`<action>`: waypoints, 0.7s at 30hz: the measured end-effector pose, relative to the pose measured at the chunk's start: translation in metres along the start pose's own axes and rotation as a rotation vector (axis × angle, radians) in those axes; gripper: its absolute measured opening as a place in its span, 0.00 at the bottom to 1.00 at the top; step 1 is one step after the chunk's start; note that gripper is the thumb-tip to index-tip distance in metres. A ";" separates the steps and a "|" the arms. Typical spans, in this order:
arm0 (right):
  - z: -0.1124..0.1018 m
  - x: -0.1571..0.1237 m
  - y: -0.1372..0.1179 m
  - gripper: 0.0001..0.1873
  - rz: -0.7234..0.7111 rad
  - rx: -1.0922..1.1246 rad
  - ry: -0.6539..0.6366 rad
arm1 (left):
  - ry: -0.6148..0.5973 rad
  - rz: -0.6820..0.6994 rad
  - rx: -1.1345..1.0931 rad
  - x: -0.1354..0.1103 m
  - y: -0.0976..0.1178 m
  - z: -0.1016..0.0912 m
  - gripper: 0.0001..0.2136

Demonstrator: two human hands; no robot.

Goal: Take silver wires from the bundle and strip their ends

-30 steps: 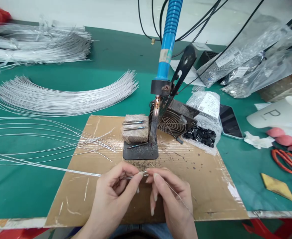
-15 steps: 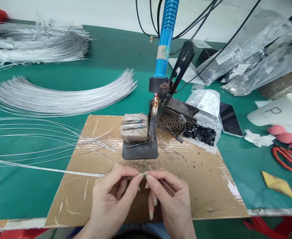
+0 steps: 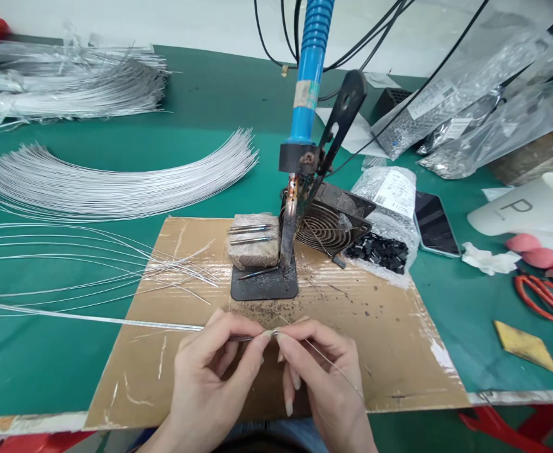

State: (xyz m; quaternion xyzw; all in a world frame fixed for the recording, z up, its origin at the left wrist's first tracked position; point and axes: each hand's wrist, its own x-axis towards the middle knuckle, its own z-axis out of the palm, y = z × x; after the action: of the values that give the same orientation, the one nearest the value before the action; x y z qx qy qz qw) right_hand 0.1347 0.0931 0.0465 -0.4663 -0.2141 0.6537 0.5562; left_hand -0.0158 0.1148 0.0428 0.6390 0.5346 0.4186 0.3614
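Note:
Over the cardboard sheet [image 3: 399, 346], my left hand [image 3: 217, 371] pinches thin white wires [image 3: 163, 324] that trail off to the left. Between its fingers a short darker length shows. My right hand [image 3: 326, 374] meets it fingertip to fingertip, pinching something small and shiny at the wires' end, too small to name. A separate fine silvery wire [image 3: 330, 363] passes through the right hand's fingers and over its back. Just beyond both hands stands a blue-handled soldering iron [image 3: 304, 116], tip down, beside a worn block [image 3: 253, 255] with several thin metal rods on it.
Loose white wires [image 3: 68, 258] and a fanned wire bundle [image 3: 125, 189] lie left. A round-grilled fan [image 3: 330, 229], a bag of black parts [image 3: 380, 251], a phone [image 3: 436, 223], red-handled scissors [image 3: 540, 299] and a yellow pad [image 3: 526, 346] are right. Black cables hang behind.
The view has shifted slightly. Both hands keep their pinch at nearly the same place, with only tiny finger movement around the small shiny piece.

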 end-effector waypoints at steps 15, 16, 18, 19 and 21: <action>-0.018 0.006 -0.013 0.15 0.131 -0.084 -0.152 | -0.077 0.034 0.035 -0.001 0.001 -0.006 0.06; -0.018 0.005 -0.012 0.14 0.121 -0.087 -0.146 | -0.069 0.023 0.035 -0.001 0.001 -0.005 0.06; -0.017 0.004 -0.010 0.13 0.100 -0.083 -0.138 | -0.052 0.007 0.037 -0.001 0.000 -0.004 0.06; -0.016 0.004 -0.009 0.13 0.093 -0.075 -0.134 | -0.040 0.006 0.037 -0.001 -0.001 -0.004 0.06; -0.014 0.003 -0.008 0.12 0.086 -0.049 -0.123 | -0.028 0.004 0.041 -0.002 -0.002 -0.003 0.06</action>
State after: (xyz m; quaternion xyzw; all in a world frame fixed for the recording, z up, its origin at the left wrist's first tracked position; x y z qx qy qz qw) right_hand 0.1509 0.0947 0.0447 -0.4476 -0.2435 0.6988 0.5021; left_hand -0.0192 0.1132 0.0418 0.6530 0.5367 0.3994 0.3550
